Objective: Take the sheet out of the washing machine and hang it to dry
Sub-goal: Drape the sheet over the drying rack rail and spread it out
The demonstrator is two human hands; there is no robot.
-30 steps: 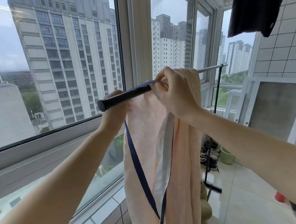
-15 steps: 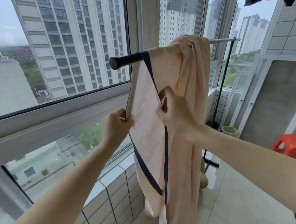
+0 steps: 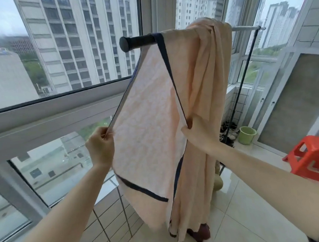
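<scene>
A peach sheet [image 3: 151, 117] with a dark blue border hangs over the drying rack's rail [image 3: 136, 42], whose near end is black. The sheet is bunched on the rail at its right side and falls almost to the floor. My left hand [image 3: 100, 144] pinches the sheet's left blue edge at mid height. My right hand [image 3: 194, 130] grips the right blue edge at about the same height. Between the two hands the front panel is pulled flat and wide.
A red plastic stool [image 3: 312, 159] stands on the tiled floor at the right. A green bucket [image 3: 247, 134] and several shoes sit by the rack's far upright [image 3: 243, 75]. Windows and a low tiled wall [image 3: 112, 216] run along the left.
Both hands came down from the rail to mid height on the sheet and moved apart, spreading the front panel. The view tilted down, bringing the stool into sight.
</scene>
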